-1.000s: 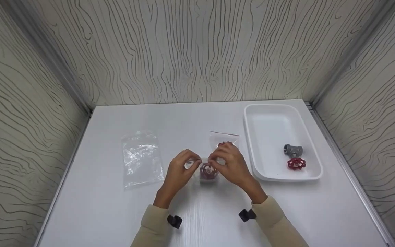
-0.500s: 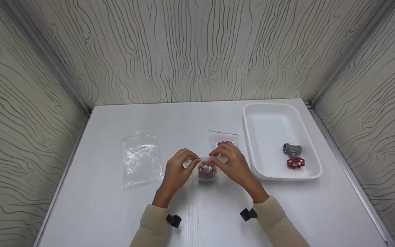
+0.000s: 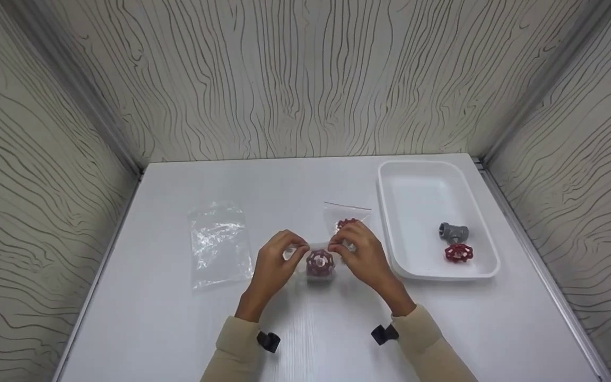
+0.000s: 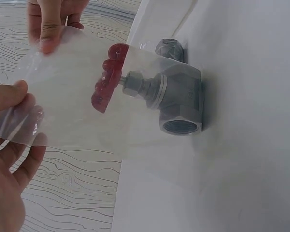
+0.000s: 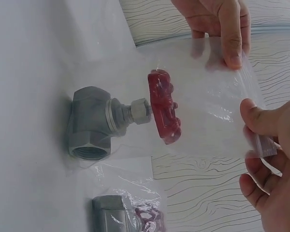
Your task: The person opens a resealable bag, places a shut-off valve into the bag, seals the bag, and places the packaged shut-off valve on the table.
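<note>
A gate valve with a red handwheel point(image 3: 320, 263) stands upright on the table inside a clear zip bag point(image 5: 203, 101). The valve's grey body point(image 4: 181, 99) shows through the plastic in the left wrist view. My left hand point(image 3: 276, 260) pinches the bag's top edge at its left corner. At the right corner my right hand point(image 3: 363, 257) pinches the same edge between thumb and fingers. Just beyond the right hand lies a second bagged valve with a red wheel point(image 3: 346, 223), partly hidden by that hand.
On the right stands a white tray point(image 3: 417, 274) holding a bare valve with a grey body point(image 3: 454, 232) and a red wheel point(image 3: 459, 252). A flat clear bag point(image 3: 220, 246) lies at the left. Patterned walls point(image 3: 305, 79) enclose the table at the back and sides.
My right hand has slid slightly to the right along the bag's top edge. The left hand keeps its pinch, and the valve stays upright in the bag.
</note>
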Available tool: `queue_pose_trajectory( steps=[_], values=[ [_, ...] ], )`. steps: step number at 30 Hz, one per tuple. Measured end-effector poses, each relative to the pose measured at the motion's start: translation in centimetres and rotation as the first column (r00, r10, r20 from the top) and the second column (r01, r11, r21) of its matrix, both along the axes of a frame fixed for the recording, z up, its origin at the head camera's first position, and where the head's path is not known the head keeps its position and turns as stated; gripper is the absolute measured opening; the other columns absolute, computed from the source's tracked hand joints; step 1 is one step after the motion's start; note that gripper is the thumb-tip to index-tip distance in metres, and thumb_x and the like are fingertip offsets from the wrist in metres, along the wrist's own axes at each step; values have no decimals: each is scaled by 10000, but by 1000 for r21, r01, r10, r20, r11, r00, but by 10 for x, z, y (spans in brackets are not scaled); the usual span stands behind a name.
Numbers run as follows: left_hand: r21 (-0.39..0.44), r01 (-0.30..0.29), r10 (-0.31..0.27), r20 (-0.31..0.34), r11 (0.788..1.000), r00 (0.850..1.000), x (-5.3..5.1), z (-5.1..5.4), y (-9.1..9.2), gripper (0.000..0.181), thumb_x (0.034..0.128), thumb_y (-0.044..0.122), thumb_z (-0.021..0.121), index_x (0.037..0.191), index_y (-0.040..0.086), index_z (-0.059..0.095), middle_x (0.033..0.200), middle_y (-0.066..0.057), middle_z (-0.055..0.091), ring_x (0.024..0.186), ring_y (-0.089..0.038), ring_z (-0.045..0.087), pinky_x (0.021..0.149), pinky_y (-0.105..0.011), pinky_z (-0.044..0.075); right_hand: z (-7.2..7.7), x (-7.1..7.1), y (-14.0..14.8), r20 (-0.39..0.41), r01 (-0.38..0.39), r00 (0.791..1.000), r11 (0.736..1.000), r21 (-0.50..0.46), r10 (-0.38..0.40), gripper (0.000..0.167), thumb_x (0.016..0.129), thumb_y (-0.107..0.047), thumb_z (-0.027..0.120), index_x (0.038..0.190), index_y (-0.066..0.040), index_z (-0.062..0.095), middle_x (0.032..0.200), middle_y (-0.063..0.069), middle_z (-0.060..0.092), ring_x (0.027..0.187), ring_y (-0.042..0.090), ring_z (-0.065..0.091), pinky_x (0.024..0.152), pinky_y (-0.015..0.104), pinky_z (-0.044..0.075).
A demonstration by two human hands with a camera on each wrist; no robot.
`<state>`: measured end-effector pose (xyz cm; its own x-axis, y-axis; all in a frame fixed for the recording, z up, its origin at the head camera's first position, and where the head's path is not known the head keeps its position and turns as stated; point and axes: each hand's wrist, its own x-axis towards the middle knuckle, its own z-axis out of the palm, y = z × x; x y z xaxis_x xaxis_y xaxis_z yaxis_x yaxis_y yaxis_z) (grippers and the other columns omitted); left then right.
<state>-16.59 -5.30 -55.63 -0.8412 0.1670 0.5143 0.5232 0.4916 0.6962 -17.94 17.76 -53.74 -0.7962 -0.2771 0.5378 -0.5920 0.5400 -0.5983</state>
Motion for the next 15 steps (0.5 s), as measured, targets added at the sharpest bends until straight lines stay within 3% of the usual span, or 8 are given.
queue_pose_trajectory(
  steps=[7, 15],
  values=[
    [2, -7, 7, 28, 1000, 1000, 1, 2, 2, 66, 978, 176, 788, 1003, 144, 736, 983, 53, 724, 965, -106, 713, 911, -355, 626, -3, 2, 0, 12, 39, 999, 999, -33, -39, 95, 841, -110, 880, 864, -133, 790, 860, -49, 635, 853, 118, 581, 750, 253, 529],
    [6, -19, 18, 6, 1000, 1000, -1, 0, 1, 73, 964, 172, 800, 998, 153, 738, 981, 63, 728, 953, -106, 717, 904, -321, 619, -3, 1, 4, 97, 24, 995, 999, -40, -20, 103, 867, -192, 866, 945, -180, 800, 947, -73, 702, 925, 168, 613, 800, 293, 564]
  ],
)
